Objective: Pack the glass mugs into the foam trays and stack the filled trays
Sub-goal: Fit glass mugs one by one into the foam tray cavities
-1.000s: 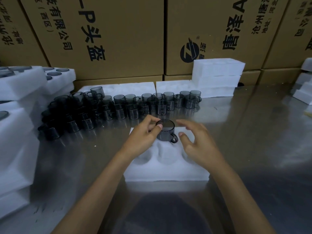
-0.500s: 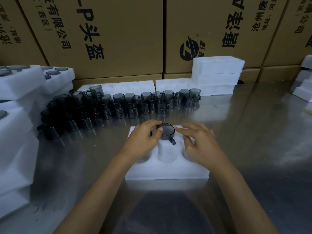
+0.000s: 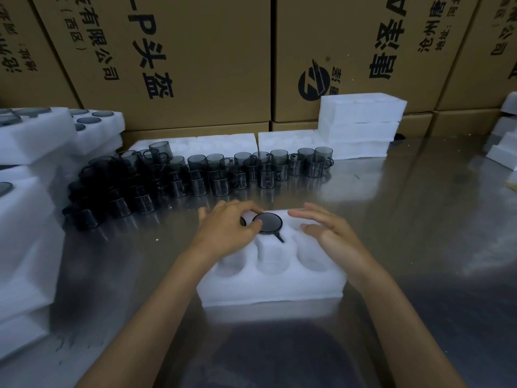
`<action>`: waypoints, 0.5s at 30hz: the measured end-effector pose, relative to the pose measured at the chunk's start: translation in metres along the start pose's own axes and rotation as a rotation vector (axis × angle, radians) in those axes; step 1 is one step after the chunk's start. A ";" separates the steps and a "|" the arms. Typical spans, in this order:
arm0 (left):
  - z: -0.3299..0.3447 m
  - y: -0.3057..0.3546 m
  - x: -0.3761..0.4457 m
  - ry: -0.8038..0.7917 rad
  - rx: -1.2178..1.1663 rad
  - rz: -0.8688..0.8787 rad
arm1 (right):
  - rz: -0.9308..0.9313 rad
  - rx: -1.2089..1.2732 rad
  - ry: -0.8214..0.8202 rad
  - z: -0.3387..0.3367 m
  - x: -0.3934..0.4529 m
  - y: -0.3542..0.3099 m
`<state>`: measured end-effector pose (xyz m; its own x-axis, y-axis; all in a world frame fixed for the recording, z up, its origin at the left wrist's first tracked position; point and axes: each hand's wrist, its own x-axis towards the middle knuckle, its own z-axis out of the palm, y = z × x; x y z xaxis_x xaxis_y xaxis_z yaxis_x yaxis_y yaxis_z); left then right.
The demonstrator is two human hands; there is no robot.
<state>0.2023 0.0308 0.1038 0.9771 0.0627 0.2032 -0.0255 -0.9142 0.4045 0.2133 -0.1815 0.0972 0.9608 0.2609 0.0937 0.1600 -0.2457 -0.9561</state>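
A white foam tray (image 3: 271, 289) lies on the steel table in front of me. A dark glass mug (image 3: 269, 223) sits sunk in its far middle pocket, rim level with the foam, handle pointing toward me. My left hand (image 3: 223, 231) rests on the tray's far left with thumb and fingertips on the mug's rim; another dark rim (image 3: 243, 221) peeks out beside its fingers. My right hand (image 3: 330, 233) hovers over the tray's far right pocket, fingers spread, holding nothing. The three near pockets are empty.
Several loose dark mugs (image 3: 212, 172) stand in rows beyond the tray. Filled foam trays (image 3: 33, 141) are stacked at the left. Empty foam trays (image 3: 361, 121) are piled at the back right, more foam (image 3: 503, 152) at the far right edge. Cardboard boxes (image 3: 195, 65) wall the back.
The mug went from being held above the tray down into the far middle pocket. My right hand drew back from it and opened over the right side.
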 end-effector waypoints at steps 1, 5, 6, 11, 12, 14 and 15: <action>-0.003 -0.003 0.001 -0.004 -0.033 -0.007 | 0.015 0.062 0.013 0.001 0.000 0.000; -0.028 -0.026 0.014 0.069 -0.434 -0.117 | 0.130 0.338 0.208 0.004 0.011 0.014; -0.035 -0.038 0.023 0.160 -0.447 -0.162 | 0.165 0.403 0.310 0.004 0.016 0.019; -0.068 -0.108 0.093 0.406 -0.176 -0.496 | 0.125 0.348 0.584 0.010 0.047 0.035; -0.073 -0.118 0.104 0.404 -0.131 -0.558 | 0.127 0.305 0.586 0.013 0.051 0.034; -0.081 -0.136 0.126 0.357 -0.055 -0.624 | 0.119 0.291 0.590 0.020 0.055 0.032; -0.083 -0.145 0.135 0.316 -0.018 -0.633 | 0.108 0.288 0.587 0.022 0.056 0.033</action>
<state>0.3203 0.2055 0.1465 0.6972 0.6959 0.1723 0.5211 -0.6570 0.5447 0.2679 -0.1545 0.0647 0.9449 -0.3233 0.0513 0.0674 0.0387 -0.9970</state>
